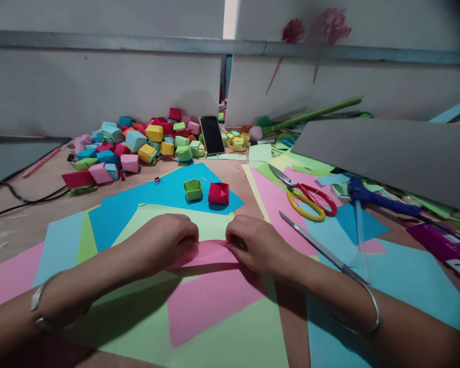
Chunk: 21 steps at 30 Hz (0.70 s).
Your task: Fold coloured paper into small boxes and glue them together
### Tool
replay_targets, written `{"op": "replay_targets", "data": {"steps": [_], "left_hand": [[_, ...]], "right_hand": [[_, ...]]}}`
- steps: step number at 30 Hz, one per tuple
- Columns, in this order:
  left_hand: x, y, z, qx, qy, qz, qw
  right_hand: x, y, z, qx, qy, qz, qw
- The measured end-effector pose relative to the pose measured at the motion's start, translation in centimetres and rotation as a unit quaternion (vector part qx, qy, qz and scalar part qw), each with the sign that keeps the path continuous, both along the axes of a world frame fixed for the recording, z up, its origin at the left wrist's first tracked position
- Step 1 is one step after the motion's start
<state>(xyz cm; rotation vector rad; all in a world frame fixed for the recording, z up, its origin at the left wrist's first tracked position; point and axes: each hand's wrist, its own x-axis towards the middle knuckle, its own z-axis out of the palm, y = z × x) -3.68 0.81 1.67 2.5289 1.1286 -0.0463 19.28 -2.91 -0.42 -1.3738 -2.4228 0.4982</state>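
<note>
A pink paper sheet (210,296) lies on a light green sheet (230,342) in front of me, its far edge folded over. My left hand (164,240) pinches the left end of that fold with curled fingers. My right hand (258,243) pinches the right end the same way. Both wrists wear a thin metal bangle. Just beyond the fold, on a blue sheet (145,204), sit a small green paper box (193,189) and a small red paper box (218,193).
A heap of several coloured paper boxes (138,143) lies at the back left, with a phone (212,134) propped beside it. Red-and-yellow scissors (306,197), a metal ruler (322,250), a blue glue gun (368,199) and a grey board (398,153) lie to the right.
</note>
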Motion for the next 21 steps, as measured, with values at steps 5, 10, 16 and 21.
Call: {"op": "replay_targets", "data": {"steps": [5, 10, 16, 21], "left_hand": [[-0.4, -0.5, -0.5, -0.018, -0.043, 0.019, 0.999], [-0.5, -0.2, -0.8, -0.009, -0.089, -0.017, 0.996], [-1.0, -1.2, -1.2, 0.058, -0.075, -0.067, 0.993], [-1.2, -1.3, -1.2, 0.099, -0.035, -0.117, 0.988]], "right_hand": [[-0.1, -0.2, -0.2, 0.029, -0.003, 0.014, 0.999], [-0.4, 0.0, -0.9, 0.106, 0.079, 0.061, 0.989], [-0.6, -0.1, -1.3, 0.198, 0.034, 0.088, 0.976], [-0.3, 0.2, -1.2, 0.209, 0.011, 0.101, 0.973]]}}
